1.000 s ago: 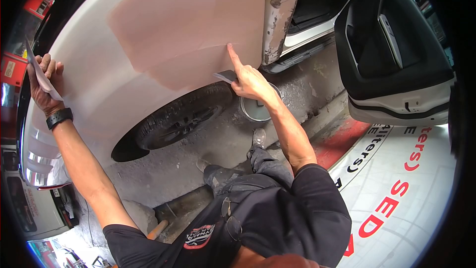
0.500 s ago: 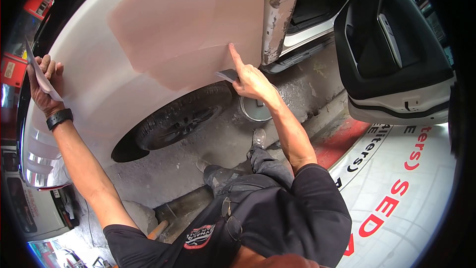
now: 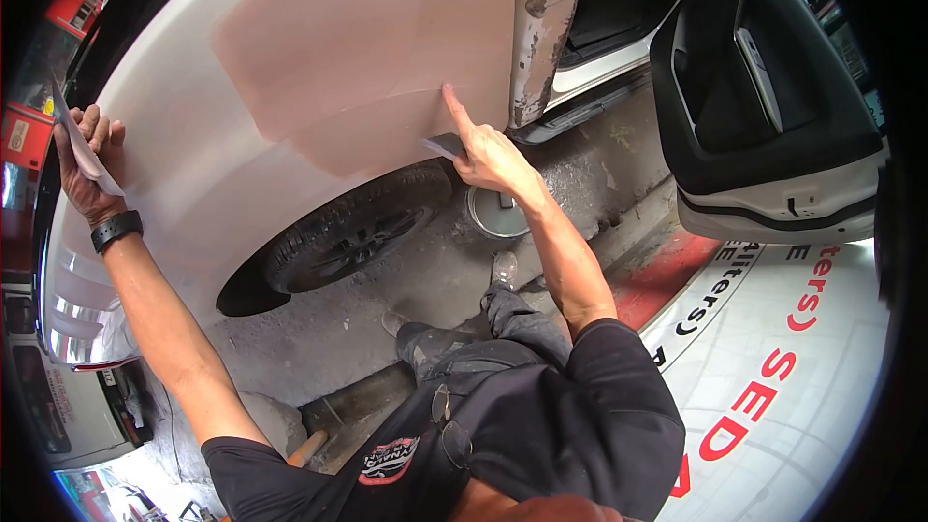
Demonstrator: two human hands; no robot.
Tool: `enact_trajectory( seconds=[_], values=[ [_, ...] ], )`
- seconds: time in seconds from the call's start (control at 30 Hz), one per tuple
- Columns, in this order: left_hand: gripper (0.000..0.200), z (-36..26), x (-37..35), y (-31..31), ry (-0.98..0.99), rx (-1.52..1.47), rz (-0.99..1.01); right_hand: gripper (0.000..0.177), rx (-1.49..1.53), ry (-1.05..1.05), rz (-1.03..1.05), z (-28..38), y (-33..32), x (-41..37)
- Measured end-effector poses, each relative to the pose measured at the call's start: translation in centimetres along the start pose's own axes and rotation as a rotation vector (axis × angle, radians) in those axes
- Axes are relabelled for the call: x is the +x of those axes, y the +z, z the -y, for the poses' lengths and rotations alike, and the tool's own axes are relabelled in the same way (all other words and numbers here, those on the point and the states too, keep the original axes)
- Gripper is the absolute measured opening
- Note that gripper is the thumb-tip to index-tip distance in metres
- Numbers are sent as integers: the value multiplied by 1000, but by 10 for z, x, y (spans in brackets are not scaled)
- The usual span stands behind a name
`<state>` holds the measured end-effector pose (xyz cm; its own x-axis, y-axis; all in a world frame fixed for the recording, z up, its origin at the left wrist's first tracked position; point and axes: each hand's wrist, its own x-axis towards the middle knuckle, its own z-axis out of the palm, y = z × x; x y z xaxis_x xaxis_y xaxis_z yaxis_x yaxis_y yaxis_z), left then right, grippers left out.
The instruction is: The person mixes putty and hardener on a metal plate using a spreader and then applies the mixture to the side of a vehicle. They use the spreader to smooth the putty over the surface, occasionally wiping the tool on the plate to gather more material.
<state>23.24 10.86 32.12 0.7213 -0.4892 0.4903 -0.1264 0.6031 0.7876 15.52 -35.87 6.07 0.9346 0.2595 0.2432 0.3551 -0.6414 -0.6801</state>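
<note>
Pinkish filler [image 3: 329, 58] covers a broad patch of the white car body panel [image 3: 184, 135] above the wheel. At the far left, my left hand [image 3: 89, 162] is against the panel, its fingers curled around a thin, flat, pale sheet [image 3: 89, 157] standing nearly on edge. My right hand [image 3: 493, 159] stretches its index finger onto the lower right part of the filler, the tip touching a faint line there. Its other fingers are folded around a small flat grey blade [image 3: 445, 145], mostly hidden by the hand. I cannot make out the blade's exact kind.
Below the panel is the wheel [image 3: 362, 232], with a round lidded can [image 3: 498, 213] on the concrete floor beside it. An open car door [image 3: 764, 87] juts out at the right. A white printed sheet [image 3: 773, 377] spreads below that door. My shoe [image 3: 504, 271] stands near the can.
My right index fingertip has shifted very slightly left along the filler. My left hand and the sheet in it are practically still.
</note>
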Motion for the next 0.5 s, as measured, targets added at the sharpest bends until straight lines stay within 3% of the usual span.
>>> enact_trajectory(
  seconds=[0.4,0.5],
  values=[
    [37,0,0,-2,1,-11,15,108,-1,-13,20,-3,-2,-2],
    [37,0,0,-1,-10,-24,7,98,-22,41,49,-3,-2,-16]
  ],
)
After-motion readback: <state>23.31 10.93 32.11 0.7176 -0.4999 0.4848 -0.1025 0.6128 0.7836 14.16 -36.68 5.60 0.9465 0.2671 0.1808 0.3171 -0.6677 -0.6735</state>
